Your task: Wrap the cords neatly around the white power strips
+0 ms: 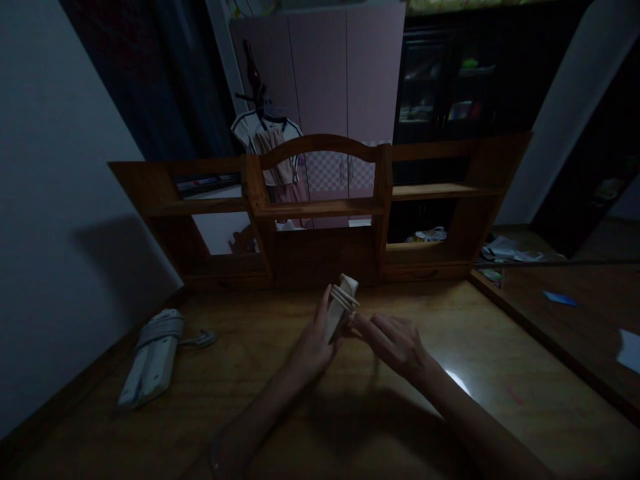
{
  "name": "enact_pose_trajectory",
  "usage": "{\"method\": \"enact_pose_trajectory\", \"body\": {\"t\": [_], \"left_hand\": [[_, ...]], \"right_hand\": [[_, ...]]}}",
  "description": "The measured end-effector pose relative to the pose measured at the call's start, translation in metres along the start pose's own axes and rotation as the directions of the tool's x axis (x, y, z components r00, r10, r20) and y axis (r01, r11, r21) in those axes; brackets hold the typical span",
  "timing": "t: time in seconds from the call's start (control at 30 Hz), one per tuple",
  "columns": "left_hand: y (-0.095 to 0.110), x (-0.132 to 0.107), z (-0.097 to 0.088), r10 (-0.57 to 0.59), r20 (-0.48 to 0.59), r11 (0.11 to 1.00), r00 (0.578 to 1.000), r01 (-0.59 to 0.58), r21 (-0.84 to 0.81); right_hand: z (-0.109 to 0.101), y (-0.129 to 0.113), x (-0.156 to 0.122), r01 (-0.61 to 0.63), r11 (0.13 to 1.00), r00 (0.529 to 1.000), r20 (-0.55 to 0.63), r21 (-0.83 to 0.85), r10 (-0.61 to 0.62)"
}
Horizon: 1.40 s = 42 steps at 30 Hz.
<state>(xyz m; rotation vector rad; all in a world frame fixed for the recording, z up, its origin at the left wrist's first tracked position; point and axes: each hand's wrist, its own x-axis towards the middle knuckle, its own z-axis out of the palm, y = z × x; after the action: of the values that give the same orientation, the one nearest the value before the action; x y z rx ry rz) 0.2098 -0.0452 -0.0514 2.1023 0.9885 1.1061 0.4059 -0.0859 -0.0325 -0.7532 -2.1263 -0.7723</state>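
Note:
A small cream-coloured slatted object (341, 303), its make unclear in the dim light, stands upright above the middle of the wooden desk (260, 373). My left hand (314, 340) holds it from the left, fingers closed against its side. My right hand (395, 341) reaches in from the right, and its fingertips meet the object's lower right edge. Whether the right fingers grip or only touch is hard to see.
A white power strip with its cord wound round it (150, 360) lies at the desk's left. A wooden shelf unit (320, 207) stands along the back edge. A second wooden surface (575, 313) with a blue scrap adjoins on the right. Behind are a pink wardrobe and dark cabinet.

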Motion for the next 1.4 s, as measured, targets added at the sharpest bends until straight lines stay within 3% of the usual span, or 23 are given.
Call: {"method": "enact_pose_trajectory", "body": {"t": [0.1,0.2,0.37,0.57,0.77,0.9,1.07,1.13,1.23,1.3,1.4], "left_hand": [[0.004,-0.001,-0.011,0.120,0.020,0.953,0.993,-0.121,0.279],[0.004,-0.001,-0.022,0.116,0.126,0.848,0.985,-0.164,0.504],[-0.004,0.000,-0.026,0.118,0.301,0.671,0.946,-0.299,0.679],[-0.012,-0.001,-0.014,0.217,0.437,0.567,0.873,-0.477,0.672],[0.004,-0.011,0.002,0.345,0.548,0.522,0.762,-0.641,0.562],[0.010,-0.017,0.012,0.460,0.551,0.522,0.696,-0.714,0.467],[0.007,-0.021,0.011,0.736,0.416,0.391,0.533,-0.838,0.381],[0.005,-0.022,0.008,0.775,0.346,0.407,0.529,-0.836,0.367],[0.002,-0.023,0.004,0.793,0.246,0.456,0.558,-0.810,0.368],[-0.001,-0.025,0.003,0.765,0.203,0.504,0.611,-0.765,0.402],[-0.006,-0.029,0.003,0.670,0.172,0.610,0.723,-0.667,0.429]], "right_hand": [[-0.002,0.000,0.004,0.012,1.000,1.000,0.024,0.014,-0.012],[0.002,-0.001,0.006,-0.011,1.000,0.997,0.081,0.024,0.009],[0.010,0.006,0.000,-0.070,0.997,0.983,0.169,-0.024,0.073],[0.002,0.027,-0.007,-0.112,0.994,0.959,0.259,-0.012,0.112],[-0.014,0.044,-0.010,-0.271,0.950,0.936,0.275,0.157,0.222],[-0.017,0.045,-0.009,-0.464,0.820,0.877,0.306,0.335,0.371],[-0.005,0.040,-0.009,-0.635,0.623,0.770,0.312,0.457,0.556],[0.001,0.038,-0.009,-0.668,0.581,0.741,0.351,0.465,0.572],[0.007,0.036,-0.009,-0.696,0.542,0.716,0.400,0.471,0.572],[0.011,0.036,-0.009,-0.717,0.529,0.695,0.403,0.454,0.596],[0.016,0.038,-0.010,-0.732,0.556,0.680,0.370,0.394,0.633]]}}
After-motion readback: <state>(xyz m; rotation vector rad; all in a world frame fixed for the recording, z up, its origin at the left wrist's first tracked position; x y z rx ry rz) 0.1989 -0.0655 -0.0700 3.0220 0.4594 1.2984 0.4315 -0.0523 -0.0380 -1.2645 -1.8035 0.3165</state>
